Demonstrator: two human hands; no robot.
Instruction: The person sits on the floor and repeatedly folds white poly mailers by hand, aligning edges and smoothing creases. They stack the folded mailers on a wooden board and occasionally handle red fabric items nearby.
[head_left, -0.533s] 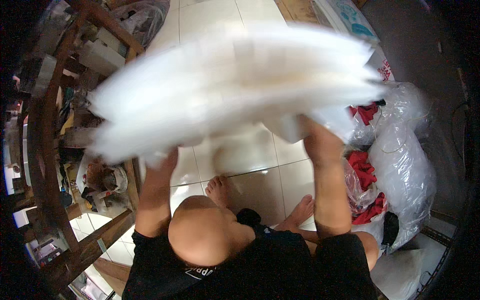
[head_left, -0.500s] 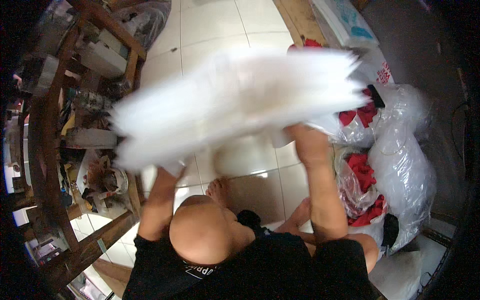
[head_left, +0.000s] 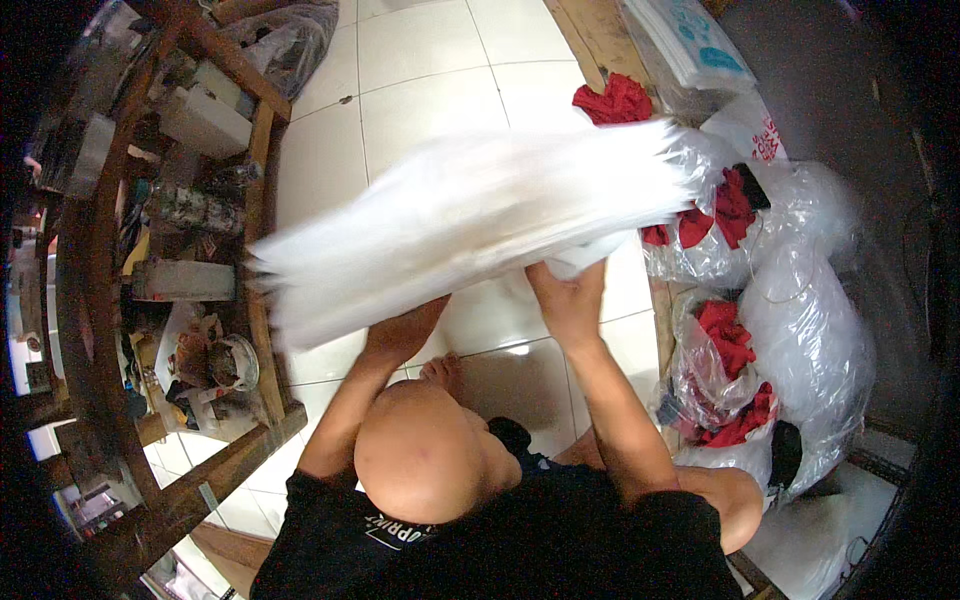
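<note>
A wide stack of thin white sheets (head_left: 470, 215), with layered, ragged side edges, is held up above the floor and tilts up to the right. Motion blurs it; whether it is paper or plastic bags I cannot make out. My left hand (head_left: 405, 332) grips its near edge left of the middle, the fingers partly hidden beneath. Farther right, my right hand (head_left: 568, 300) closes on the same edge, where a loose white flap (head_left: 585, 258) hangs by the thumb. Under the stack are my bare knee (head_left: 420, 455) and foot.
A wooden shelf frame (head_left: 262, 160) crowded with boxes and containers stands on the left. To the right lie clear plastic bags (head_left: 810, 320) and red cloth pieces (head_left: 725, 335). A pile of clear packaging with blue print (head_left: 690, 45) rests at the far right. White tiles (head_left: 420, 110) cover the floor.
My hands have come closer together along the near edge, the left moving right and the right moving left. The stack's left end has shifted right and slightly toward me.
</note>
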